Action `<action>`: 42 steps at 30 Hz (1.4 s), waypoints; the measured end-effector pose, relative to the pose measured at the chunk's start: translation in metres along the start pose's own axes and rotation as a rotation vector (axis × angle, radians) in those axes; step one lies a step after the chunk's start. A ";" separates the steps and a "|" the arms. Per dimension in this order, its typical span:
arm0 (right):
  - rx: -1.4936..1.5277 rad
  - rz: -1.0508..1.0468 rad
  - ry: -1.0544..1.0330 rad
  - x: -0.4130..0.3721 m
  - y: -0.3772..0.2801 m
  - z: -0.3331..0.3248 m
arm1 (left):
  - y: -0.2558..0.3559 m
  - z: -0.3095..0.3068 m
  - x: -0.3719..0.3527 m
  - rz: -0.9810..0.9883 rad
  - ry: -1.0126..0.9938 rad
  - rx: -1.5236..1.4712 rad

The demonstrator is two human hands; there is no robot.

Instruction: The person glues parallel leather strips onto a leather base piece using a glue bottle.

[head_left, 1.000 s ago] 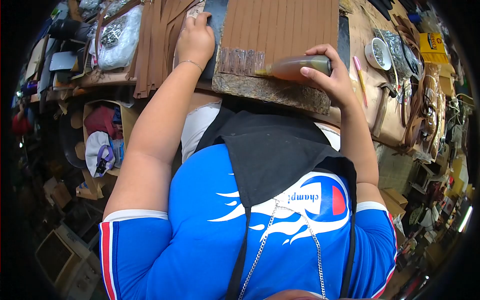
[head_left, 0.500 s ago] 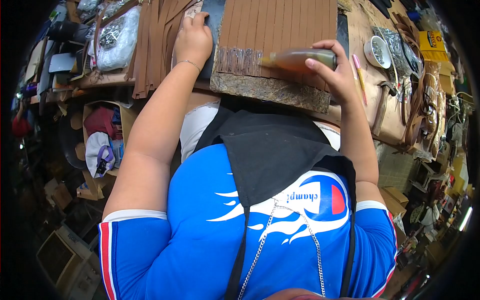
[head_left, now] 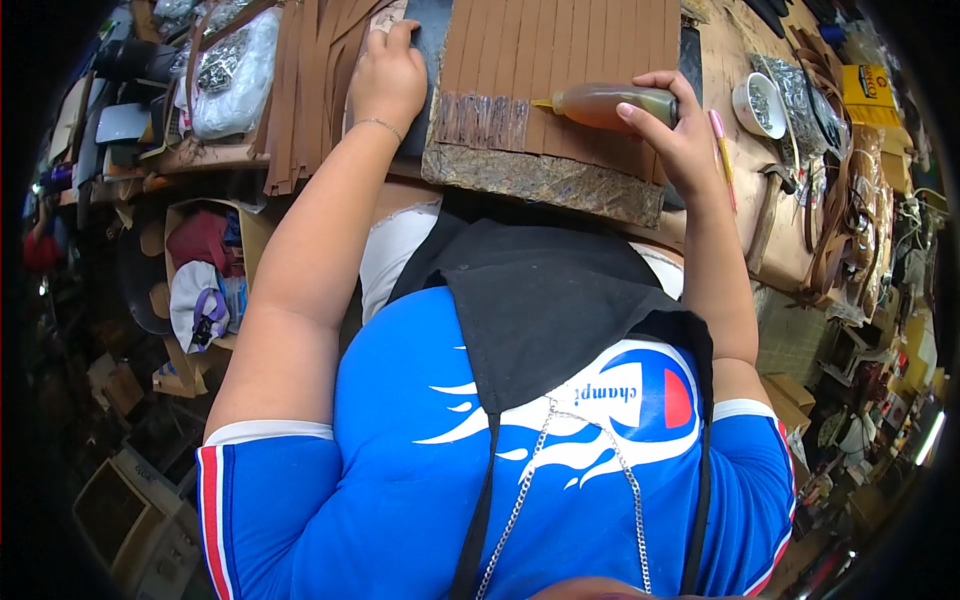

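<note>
My right hand (head_left: 682, 135) is wrapped round a squeeze bottle (head_left: 610, 105) of amber liquid, held nearly level. Its thin yellow nozzle (head_left: 541, 104) points left, at the strips just beside a glossy wet band (head_left: 482, 122). Brown leather-like strips (head_left: 560, 45) lie side by side on a thick, mottled block (head_left: 540, 182). The wet band crosses the near ends of the left-hand strips; those to the right look dry. My left hand (head_left: 390, 85) rests at the edge of a dark slab (head_left: 427, 60), left of the strips, fingers stretched forward and holding nothing visible.
More loose brown strips (head_left: 305, 100) hang over the table edge at left, near a clear plastic bag (head_left: 235, 90). On the right are a white bowl of small metal parts (head_left: 758, 106), a pink-and-yellow pen (head_left: 722, 155), a hammer (head_left: 768, 215) and a yellow box (head_left: 868, 88).
My right hand and the bottle have shifted slightly right and up, and the nozzle now shows clearly. The wet band reaches slightly farther right. My left hand stays in place.
</note>
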State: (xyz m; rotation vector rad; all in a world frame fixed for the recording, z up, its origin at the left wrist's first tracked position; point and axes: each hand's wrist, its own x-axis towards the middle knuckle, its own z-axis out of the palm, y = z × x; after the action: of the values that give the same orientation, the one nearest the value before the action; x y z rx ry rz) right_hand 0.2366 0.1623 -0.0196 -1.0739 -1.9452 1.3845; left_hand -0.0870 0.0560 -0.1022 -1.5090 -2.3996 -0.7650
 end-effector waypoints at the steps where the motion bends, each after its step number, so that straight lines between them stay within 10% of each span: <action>1: 0.000 0.002 0.000 -0.001 -0.001 -0.001 | 0.000 0.000 0.000 0.003 0.001 0.007; 42: -0.030 0.016 -0.140 -0.017 -0.006 -0.014 | 0.000 -0.001 0.001 -0.010 -0.028 0.004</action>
State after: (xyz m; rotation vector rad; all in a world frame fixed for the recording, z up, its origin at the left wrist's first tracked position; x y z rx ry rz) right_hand 0.2552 0.1551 -0.0087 -1.0322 -2.0671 1.4789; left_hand -0.0873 0.0565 -0.1005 -1.5172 -2.4289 -0.7451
